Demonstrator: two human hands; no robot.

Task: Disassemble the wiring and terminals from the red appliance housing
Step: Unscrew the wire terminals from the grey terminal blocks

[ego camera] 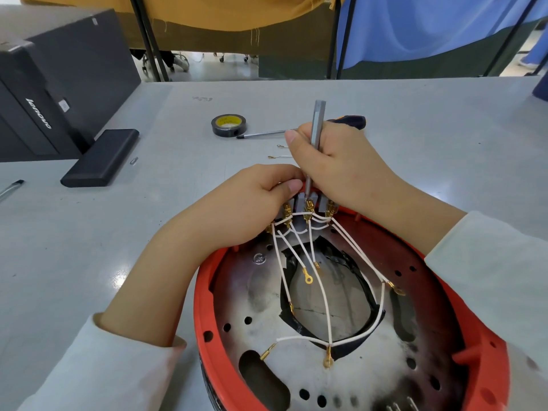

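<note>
Nearest of all sits the round red plastic appliance housing (480, 307), open side up on the grey table (148, 232), its perforated metal plate (370, 372) scorched dark in patches. Thin white wires (321, 295) fan across it, several ending loose in gold ring terminals (308, 279), all running up to a grey terminal block (308, 207) at the housing's far rim. At that block the left hand (252, 200) has its fingers curled over the rim, gripping there. Just beside it, the right hand (332, 164) is wrapped around a slim silver screwdriver (316, 126), tip down on the middle brass terminal. Farther back lie a roll of black tape (226, 125), a dark flat case (100, 157) and a black computer tower (59, 84).
</note>
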